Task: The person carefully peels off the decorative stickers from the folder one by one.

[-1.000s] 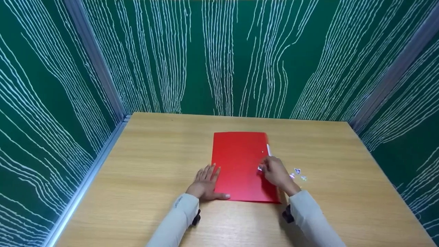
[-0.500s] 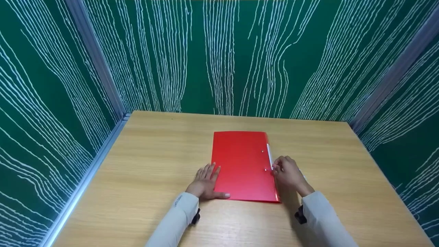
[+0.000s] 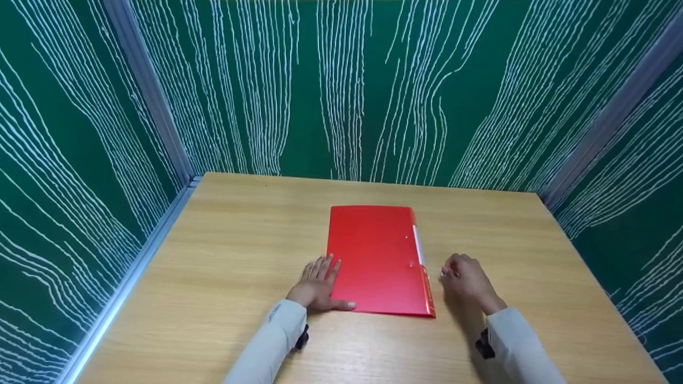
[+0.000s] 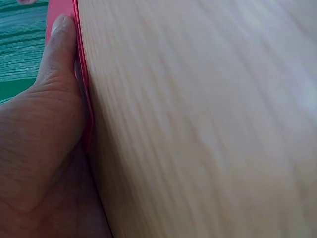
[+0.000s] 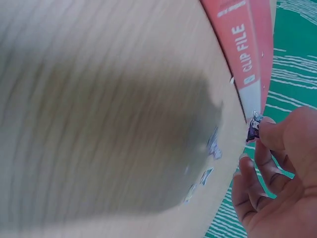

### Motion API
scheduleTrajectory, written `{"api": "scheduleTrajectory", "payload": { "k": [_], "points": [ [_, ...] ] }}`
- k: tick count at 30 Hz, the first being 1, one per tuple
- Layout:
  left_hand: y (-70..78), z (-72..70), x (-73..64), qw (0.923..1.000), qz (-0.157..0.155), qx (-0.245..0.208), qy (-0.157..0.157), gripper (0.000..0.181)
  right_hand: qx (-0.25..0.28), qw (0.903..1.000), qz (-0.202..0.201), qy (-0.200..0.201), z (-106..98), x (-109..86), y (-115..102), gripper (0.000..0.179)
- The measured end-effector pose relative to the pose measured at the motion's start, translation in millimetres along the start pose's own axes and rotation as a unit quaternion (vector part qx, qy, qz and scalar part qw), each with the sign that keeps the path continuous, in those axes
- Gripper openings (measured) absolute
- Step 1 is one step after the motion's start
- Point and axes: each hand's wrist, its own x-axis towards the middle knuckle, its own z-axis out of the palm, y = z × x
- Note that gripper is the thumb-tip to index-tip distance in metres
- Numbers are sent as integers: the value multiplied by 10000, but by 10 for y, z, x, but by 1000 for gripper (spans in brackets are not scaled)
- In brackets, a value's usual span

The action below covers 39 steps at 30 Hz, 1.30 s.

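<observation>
A red clip file (image 3: 373,256) lies closed on the table, its spine (image 5: 242,54) printed "CLIP FILE" and facing right. My left hand (image 3: 316,288) rests with fingers spread over the file's lower left corner; in the left wrist view its thumb (image 4: 60,49) lies along the near edge. Just right of the spine, my right hand (image 3: 469,280) pinches a small sticker (image 5: 254,126) with a dark cartoon print between thumb and fingertips. Several more small stickers (image 5: 214,146) lie on the table beside that hand, hidden behind it in the head view.
The wooden table (image 3: 240,229) meets green walls (image 3: 304,106) with white wavy lines at the back and both sides. A metal rail (image 3: 133,288) runs along its left edge. Small metal rivets show on the file's cover near the spine.
My right hand has moved from over the file, across its spine, to the table on the right, uncovering the spine and a rivet. My left hand stays on the file.
</observation>
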Motion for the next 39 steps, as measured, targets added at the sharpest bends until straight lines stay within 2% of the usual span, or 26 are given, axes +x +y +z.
{"api": "scheduleTrajectory", "payload": {
  "k": [5, 8, 11, 19, 24, 30, 34, 39],
  "points": [
    [30, -21, -7, 10000, 3, 2, -35, 121, -17, 9996, 223, -198, -50, -32, 96, 8],
    [59, -43, -17, 9999, -8, -7, -112, 119, -248, 9996, -31, -114, -64, -66, 172, 8],
    [81, -63, -29, 9999, -4, -46, -147, 118, -356, 9993, -112, -89, -72, -108, 236, 6],
    [64, -84, -28, 9996, -54, 20, -274, 118, -160, 9988, 276, -367, -90, -174, 321, 6],
    [-29, 2, 70, 9997, -45, 79, -242, 121, -232, 9983, 382, -365, -110, -185, 373, 7],
    [-74, 59, 106, 9998, -44, 31, -193, 122, -214, 9967, 599, -510, -85, -207, 422, 9],
    [-87, 73, 122, 9997, -43, 40, -243, 122, -195, 9972, 548, -467, -66, -233, 457, 9],
    [-85, 60, 120, 9996, -5, -10, -268, 121, -227, 9989, 279, -295, -55, -270, 508, 9]
  ]
}}
